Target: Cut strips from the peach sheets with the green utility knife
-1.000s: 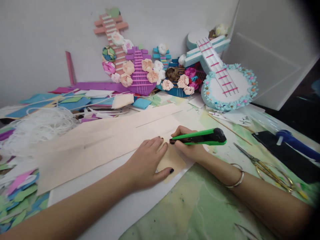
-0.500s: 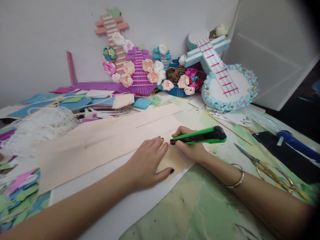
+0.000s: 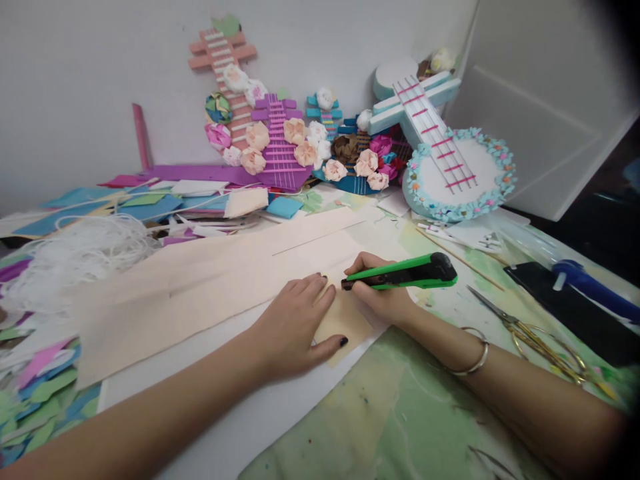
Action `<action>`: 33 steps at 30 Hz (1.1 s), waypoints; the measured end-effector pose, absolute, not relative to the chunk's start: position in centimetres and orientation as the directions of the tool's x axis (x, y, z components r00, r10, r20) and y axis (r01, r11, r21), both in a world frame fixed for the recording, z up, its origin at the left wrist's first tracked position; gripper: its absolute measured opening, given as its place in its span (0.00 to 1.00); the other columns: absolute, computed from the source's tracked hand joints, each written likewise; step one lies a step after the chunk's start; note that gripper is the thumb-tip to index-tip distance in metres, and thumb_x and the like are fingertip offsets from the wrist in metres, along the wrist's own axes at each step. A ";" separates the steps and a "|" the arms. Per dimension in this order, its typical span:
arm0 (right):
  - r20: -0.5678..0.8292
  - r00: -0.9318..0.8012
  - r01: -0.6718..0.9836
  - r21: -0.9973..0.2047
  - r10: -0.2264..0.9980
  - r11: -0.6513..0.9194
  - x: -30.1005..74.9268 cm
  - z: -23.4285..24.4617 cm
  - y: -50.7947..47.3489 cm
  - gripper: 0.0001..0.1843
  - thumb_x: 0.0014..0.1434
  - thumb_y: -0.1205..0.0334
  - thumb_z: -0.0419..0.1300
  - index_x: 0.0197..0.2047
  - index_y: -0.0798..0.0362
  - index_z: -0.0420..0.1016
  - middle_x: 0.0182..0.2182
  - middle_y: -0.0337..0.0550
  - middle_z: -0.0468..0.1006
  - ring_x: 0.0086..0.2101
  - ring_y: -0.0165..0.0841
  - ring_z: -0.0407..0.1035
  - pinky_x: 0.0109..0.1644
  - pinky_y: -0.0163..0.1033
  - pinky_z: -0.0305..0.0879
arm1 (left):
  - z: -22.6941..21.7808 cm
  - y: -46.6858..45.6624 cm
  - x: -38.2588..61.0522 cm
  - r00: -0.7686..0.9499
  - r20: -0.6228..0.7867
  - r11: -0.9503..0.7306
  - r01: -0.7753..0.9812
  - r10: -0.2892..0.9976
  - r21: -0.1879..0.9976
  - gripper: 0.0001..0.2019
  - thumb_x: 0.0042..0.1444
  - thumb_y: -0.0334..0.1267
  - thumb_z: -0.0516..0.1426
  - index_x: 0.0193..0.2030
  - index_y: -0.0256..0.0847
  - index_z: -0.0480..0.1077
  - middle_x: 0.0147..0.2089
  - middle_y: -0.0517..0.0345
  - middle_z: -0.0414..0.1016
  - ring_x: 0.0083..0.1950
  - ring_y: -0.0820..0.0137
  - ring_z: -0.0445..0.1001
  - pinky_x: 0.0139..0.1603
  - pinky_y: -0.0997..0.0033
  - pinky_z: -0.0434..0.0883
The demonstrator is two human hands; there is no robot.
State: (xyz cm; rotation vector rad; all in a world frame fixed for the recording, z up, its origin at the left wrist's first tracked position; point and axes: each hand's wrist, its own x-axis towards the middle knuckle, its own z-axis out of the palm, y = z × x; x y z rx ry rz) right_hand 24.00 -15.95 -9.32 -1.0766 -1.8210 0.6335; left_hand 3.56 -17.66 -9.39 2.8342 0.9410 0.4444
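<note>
My right hand (image 3: 377, 293) grips a green and black utility knife (image 3: 405, 272), its front end pointing left toward my other hand. The blade itself is too small to make out. Spread flat, my left hand (image 3: 300, 323) presses on a small tan piece of paper (image 3: 347, 323), thumb apart from the fingers. Beneath and behind the hands lies a long peach paper sheet (image 3: 200, 287) with a dark straight slit or line in its upper part. A white sheet (image 3: 240, 407) shows under it.
Decorated paper instruments (image 3: 445, 160) lean along the wall. White string (image 3: 80, 267) and coloured paper scraps (image 3: 45, 387) pile up on the left. Gold-handled scissors (image 3: 530, 333), a black flat object (image 3: 570, 313) and a blue-handled tool (image 3: 600, 290) lie to the right.
The back end of the utility knife has shifted very slightly to the right. My left hand stays in place.
</note>
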 end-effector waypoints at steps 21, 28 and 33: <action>0.452 -0.237 0.433 -0.744 0.860 0.510 24.0 -9.2 -16.1 0.03 0.47 0.67 0.54 0.29 0.51 0.65 0.25 0.39 0.73 0.26 0.32 0.66 0.31 0.37 0.60 | -9.5 -17.6 3.6 0.772 0.217 -0.802 0.572 0.597 0.170 0.28 0.60 0.52 0.53 0.59 0.33 0.61 0.59 0.34 0.65 0.63 0.45 0.61 0.59 0.43 0.63; 0.465 -0.240 0.428 -0.738 0.852 0.523 24.1 -9.3 -16.0 0.02 0.47 0.65 0.53 0.28 0.51 0.64 0.24 0.38 0.72 0.26 0.31 0.66 0.30 0.36 0.60 | -9.4 -17.6 3.5 0.776 0.211 -0.804 0.568 0.594 0.175 0.28 0.60 0.52 0.53 0.60 0.33 0.61 0.59 0.34 0.64 0.63 0.46 0.61 0.59 0.44 0.63; 0.465 -0.242 0.422 -0.740 0.852 0.524 24.1 -9.3 -16.0 0.02 0.47 0.66 0.53 0.28 0.51 0.64 0.24 0.38 0.72 0.26 0.31 0.66 0.30 0.36 0.60 | -9.3 -17.6 3.5 0.779 0.196 -0.803 0.573 0.596 0.167 0.28 0.60 0.52 0.53 0.60 0.32 0.62 0.60 0.33 0.64 0.62 0.46 0.61 0.59 0.44 0.63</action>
